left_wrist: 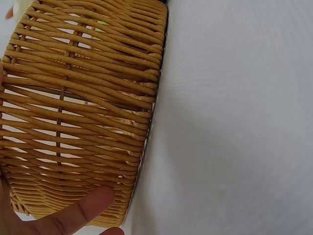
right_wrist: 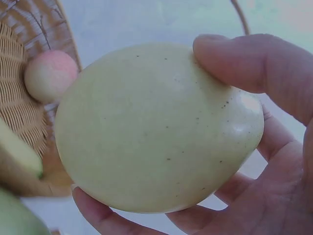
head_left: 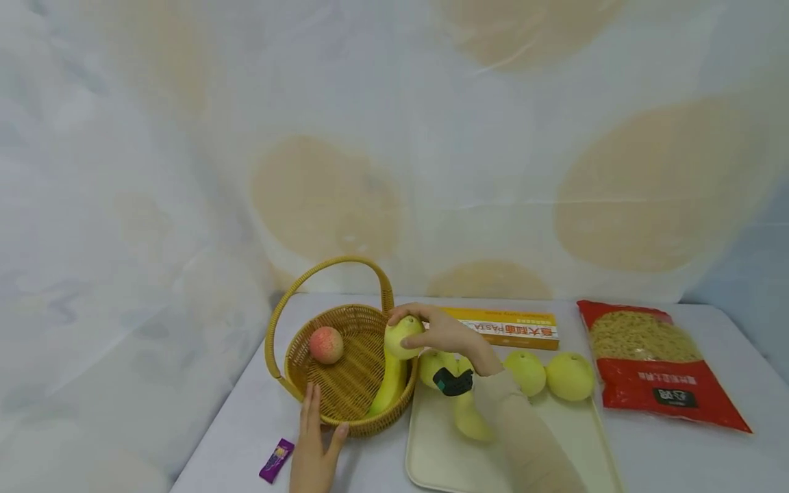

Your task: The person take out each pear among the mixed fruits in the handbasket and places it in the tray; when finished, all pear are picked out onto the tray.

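A wicker basket (head_left: 354, 428) with a tall arched handle holds a pink peach (head_left: 326, 345) and a banana (head_left: 390, 389). My left hand (head_left: 316, 441) holds the basket's front rim, some fingers over the edge. In the left wrist view, other fingers (left_wrist: 93, 203) lie against the woven outer wall. Over the basket's right rim, my right hand (head_left: 440, 332) grips a pale yellow-green pear (right_wrist: 156, 132) between thumb and fingers. Just below that pear is the banana's upper end. A cream tray (head_left: 446, 465) at right carries several similar pears (head_left: 570, 376), partly hidden by my right forearm.
Behind the tray lies a yellow-orange pasta box (head_left: 524, 329). A red bag of pasta (head_left: 666, 370) is on the table's right side. A small purple packet (head_left: 277, 460) sits left of my left hand. Patterned cloth (head_left: 394, 137) hangs behind the table.
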A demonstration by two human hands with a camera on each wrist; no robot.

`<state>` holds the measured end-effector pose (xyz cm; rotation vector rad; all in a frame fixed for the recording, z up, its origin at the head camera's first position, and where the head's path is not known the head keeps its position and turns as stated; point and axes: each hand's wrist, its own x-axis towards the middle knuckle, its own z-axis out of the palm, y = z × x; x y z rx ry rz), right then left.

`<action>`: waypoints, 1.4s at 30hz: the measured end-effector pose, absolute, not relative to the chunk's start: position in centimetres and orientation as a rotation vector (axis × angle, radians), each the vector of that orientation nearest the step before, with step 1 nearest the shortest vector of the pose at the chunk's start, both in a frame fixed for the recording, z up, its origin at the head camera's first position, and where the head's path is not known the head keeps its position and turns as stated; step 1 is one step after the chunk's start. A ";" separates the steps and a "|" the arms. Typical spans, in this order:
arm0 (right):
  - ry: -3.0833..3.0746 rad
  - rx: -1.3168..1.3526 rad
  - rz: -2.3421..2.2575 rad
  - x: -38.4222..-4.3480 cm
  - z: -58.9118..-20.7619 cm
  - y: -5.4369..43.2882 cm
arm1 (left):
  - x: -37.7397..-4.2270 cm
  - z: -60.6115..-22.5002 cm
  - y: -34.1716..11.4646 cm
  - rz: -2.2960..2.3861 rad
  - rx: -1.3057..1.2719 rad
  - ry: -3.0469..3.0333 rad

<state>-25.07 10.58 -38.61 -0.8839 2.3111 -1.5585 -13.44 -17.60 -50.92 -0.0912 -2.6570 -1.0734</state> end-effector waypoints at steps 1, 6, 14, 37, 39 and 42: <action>2.320 -0.877 -1.569 -24.9 -38.5 11.0 | -13.4 -50.9 -17.7 -1.069 -0.087 -2.656; 2.357 -0.895 -1.618 -24.2 -38.0 12.9 | -13.4 -50.7 -17.9 -1.064 -0.084 -2.659; 2.379 -0.914 -1.610 -22.5 -39.1 15.5 | -13.3 -50.5 -17.6 -1.070 -0.087 -2.666; 2.281 -1.068 -1.323 -18.7 -43.5 14.7 | -13.2 -50.3 -17.8 -1.065 -0.077 -2.689; 2.247 -1.068 -1.332 -18.7 -43.7 14.5 | -13.1 -50.3 -17.7 -1.061 -0.080 -2.689; 2.197 -1.051 -1.385 -18.8 -44.0 14.3 | -13.1 -50.3 -17.7 -1.060 -0.085 -2.687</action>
